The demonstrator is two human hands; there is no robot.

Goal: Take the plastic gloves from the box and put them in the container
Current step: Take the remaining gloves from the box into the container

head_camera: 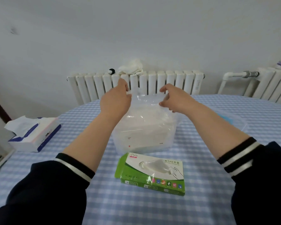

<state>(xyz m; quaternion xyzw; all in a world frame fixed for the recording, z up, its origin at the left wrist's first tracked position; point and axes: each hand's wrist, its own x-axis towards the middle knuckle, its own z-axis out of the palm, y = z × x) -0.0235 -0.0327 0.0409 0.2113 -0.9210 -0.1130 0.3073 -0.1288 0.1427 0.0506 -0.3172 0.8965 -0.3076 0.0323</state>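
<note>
container [144, 135]: clear glossy plastic | box [152, 172]: glossy printed wrap | tablecloth [136, 208]: matt checked cloth

Even, soft daylight, fairly bright, no hard light source in view. Shadows faint: a weak one under the green box [151, 173] and beside the tissue pack [34, 135] on the table [152, 211]. Mild sheen on the clear plastic glove [149, 101] and on the box's film window. Strong wide-angle bending at the edges; radiator [152, 82] curves. Overall slightly soft, small print on the box unreadable. Sleeves [47, 189] near-black, little detail.
</note>
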